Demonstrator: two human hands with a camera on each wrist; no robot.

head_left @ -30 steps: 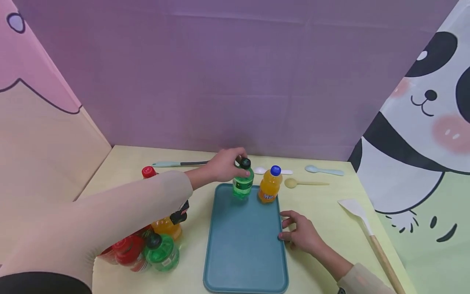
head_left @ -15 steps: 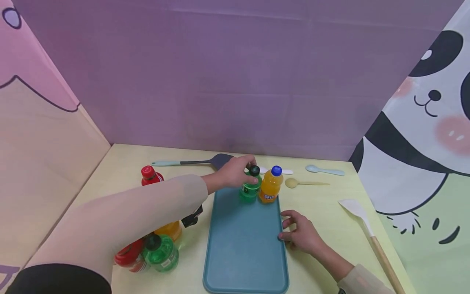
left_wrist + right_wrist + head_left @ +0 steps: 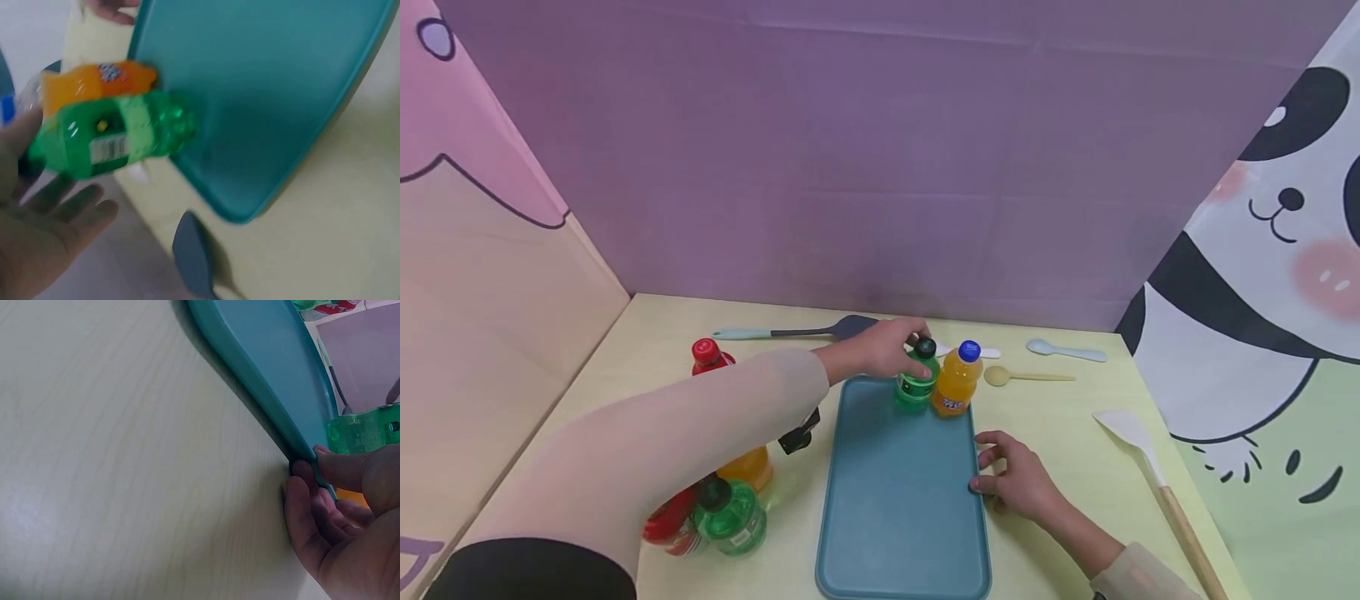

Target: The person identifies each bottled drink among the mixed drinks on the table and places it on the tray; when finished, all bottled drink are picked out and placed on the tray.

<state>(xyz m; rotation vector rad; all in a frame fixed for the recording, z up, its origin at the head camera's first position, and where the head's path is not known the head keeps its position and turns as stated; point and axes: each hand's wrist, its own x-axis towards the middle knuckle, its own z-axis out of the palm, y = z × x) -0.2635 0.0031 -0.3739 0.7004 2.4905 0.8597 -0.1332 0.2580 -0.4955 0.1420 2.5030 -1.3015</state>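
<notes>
Our left hand (image 3: pixel 880 354) grips the green bottle (image 3: pixel 916 385) at the teal tray's (image 3: pixel 902 500) far end, touching the orange bottle (image 3: pixel 956 383). We should set it down upright before letting go. Our right hand (image 3: pixel 1011 479) pinches the tray's rim. A second ago the bottle stood further left.
</notes>
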